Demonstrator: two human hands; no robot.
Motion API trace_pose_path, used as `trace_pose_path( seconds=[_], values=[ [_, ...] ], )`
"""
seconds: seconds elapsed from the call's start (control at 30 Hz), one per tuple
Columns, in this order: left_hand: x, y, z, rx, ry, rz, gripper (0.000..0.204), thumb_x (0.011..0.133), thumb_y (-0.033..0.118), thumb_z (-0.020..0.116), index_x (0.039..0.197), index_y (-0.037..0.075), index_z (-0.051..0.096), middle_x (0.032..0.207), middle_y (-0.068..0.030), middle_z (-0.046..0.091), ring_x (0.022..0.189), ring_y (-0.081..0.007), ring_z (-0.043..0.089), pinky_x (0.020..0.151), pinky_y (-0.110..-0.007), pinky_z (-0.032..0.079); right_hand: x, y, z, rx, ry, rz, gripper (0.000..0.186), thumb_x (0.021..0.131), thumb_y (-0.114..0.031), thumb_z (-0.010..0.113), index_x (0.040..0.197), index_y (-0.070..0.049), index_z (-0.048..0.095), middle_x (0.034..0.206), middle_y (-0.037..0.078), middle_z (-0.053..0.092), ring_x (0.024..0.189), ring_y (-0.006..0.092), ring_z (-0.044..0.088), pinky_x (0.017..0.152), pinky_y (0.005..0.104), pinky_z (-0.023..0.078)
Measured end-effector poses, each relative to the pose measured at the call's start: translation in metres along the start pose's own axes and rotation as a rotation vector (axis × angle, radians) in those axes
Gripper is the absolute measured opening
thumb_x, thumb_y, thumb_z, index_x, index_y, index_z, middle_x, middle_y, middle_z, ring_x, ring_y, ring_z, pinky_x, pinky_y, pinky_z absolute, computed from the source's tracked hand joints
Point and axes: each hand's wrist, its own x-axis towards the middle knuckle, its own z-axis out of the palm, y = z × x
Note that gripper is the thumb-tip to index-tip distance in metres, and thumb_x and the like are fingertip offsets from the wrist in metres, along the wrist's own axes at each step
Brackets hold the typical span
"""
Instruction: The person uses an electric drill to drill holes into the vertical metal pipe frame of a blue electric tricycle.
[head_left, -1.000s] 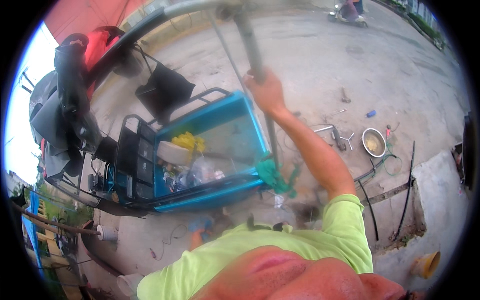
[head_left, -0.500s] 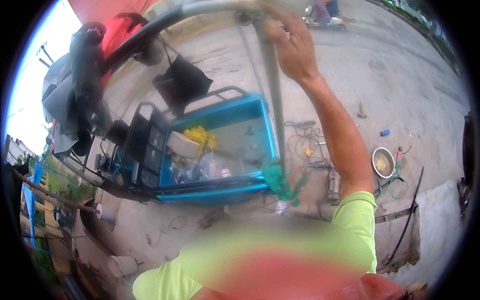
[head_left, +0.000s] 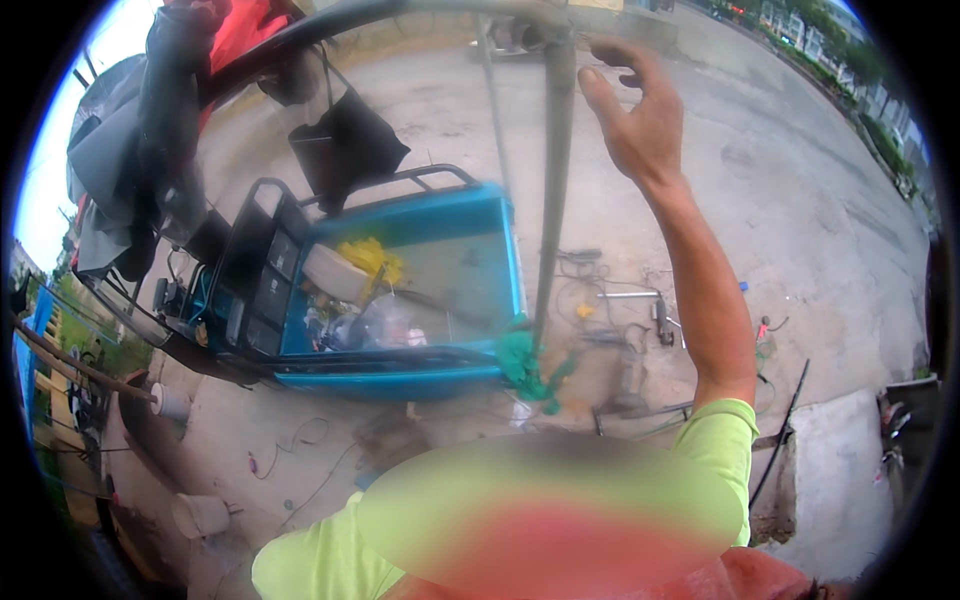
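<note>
My right hand (head_left: 642,125) is raised at the top, with its fingers curved and apart and nothing in them. It hovers just right of a grey upright pole (head_left: 555,200), near the joint where a curved pipe (head_left: 400,12) meets it. A gap shows between the hand and the pole. Green cloth or plastic (head_left: 523,362) hangs around the pole's lower part. My left hand is out of view; only the left sleeve (head_left: 310,560) shows.
Below the frame stands a blue cargo bed (head_left: 400,380) holding a yellow plastic bag (head_left: 372,260) and clear plastic. A black bag (head_left: 350,145) hangs at left. Tools and cables (head_left: 630,300) lie on the concrete to the right. A dark rod (head_left: 780,435) lies farther right.
My right hand has come off the pipe joint and moved right and slightly down, its fingers now free. The view has shifted, so the cargo bed sits farther left.
</note>
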Motion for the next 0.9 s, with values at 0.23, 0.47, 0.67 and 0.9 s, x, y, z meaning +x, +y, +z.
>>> trace_pose_path(
  seconds=[0.23,0.47,0.67,0.9],
  values=[
    [0.024,-0.014,-0.005,0.05,0.001,-0.004,0.028,0.087,0.017,0.058,0.113,0.009,0.065,0.099,-0.0104,0.069,0.093,-0.0271,0.065,0.083,-0.039,0.051,-0.036,-0.023,0.007,0.076,-0.337,0.387,0.064,0.083,-0.043,0.069,0.125,0.004,0.06,0.114,0.019,0.067,0.108,0.0262,0.063,0.093,0.0391,0.048],
    [0.07,-0.011,-0.023,0.23,-0.022,0.038,0.027,0.088,0.017,0.056,0.112,0.01,0.066,0.102,-0.0101,0.07,0.095,-0.0274,0.065,0.085,-0.039,0.051,-0.071,-0.022,0.048,0.524,-0.366,0.9,0.042,0.087,-0.029,0.069,0.112,0.004,0.065,0.077,0.007,0.064,0.07,0.0152,0.062,0.066,0.0299,0.05],
    [0.12,-0.016,-0.05,0.62,-0.033,0.188,0.027,0.088,0.017,0.055,0.112,0.011,0.067,0.104,-0.0099,0.07,0.098,-0.0277,0.065,0.087,-0.039,0.051,-0.08,-0.03,0.071,0.498,-0.153,0.96,0.026,0.091,-0.021,0.065,0.101,0.004,0.067,0.065,0.0,0.053,0.052,0.0095,0.048,0.048,0.0265,0.039],
    [0.163,-0.017,-0.08,1.016,-0.061,0.353,0.028,0.089,0.017,0.054,0.112,0.013,0.069,0.106,-0.0096,0.07,0.1,-0.028,0.065,0.089,-0.039,0.05,-0.078,-0.036,0.077,0.423,-0.108,0.969,0.024,0.091,-0.018,0.064,0.097,0.004,0.067,0.061,0.0,0.051,0.05,0.0094,0.047,0.047,0.0265,0.038]
  ],
)
